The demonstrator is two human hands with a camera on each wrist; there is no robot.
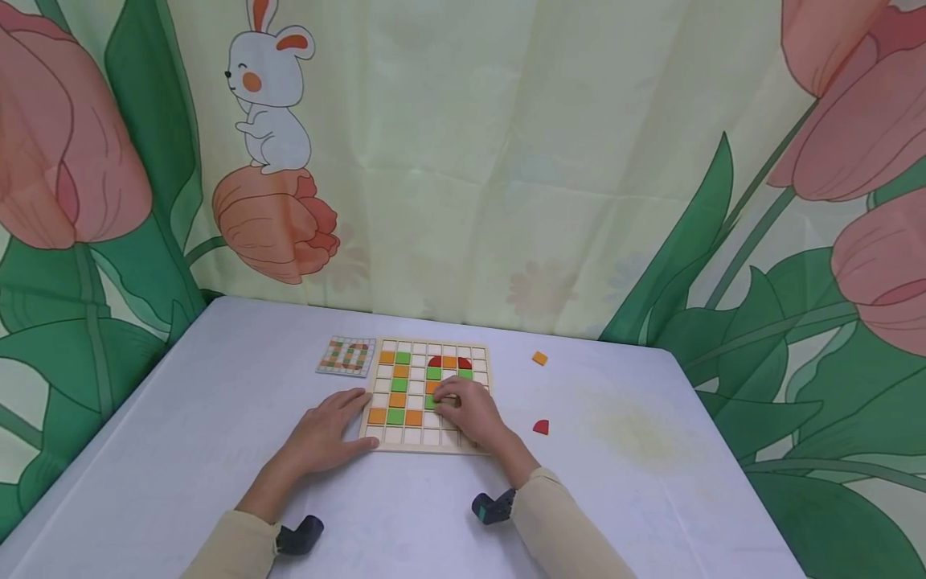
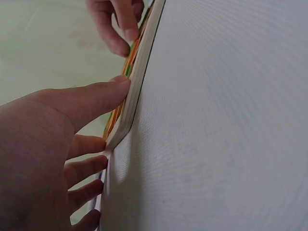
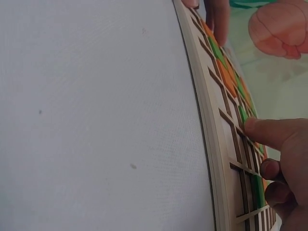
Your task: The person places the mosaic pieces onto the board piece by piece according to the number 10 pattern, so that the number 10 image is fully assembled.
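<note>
A wooden grid board [image 1: 401,443] lies on the table, with orange and green square tiles and two red quarter-round pieces in its cells. My left hand [image 1: 325,430] rests at the board's left edge, fingers spread and thumb [image 2: 103,95] against the rim. My right hand [image 1: 472,412] is over the middle of the board. Its thumb [image 3: 269,131] touches a green tile [image 1: 430,402] that lies in a cell, while the other fingers bend above the board. The hand hides several cells on the right side.
A pattern card [image 1: 347,357] lies left of the board. To the right, an orange square tile [image 1: 539,359] and a red quarter-round piece [image 1: 541,427] lie loose on the white cloth [image 1: 622,498]. A printed curtain [image 1: 463,161] hangs behind the table.
</note>
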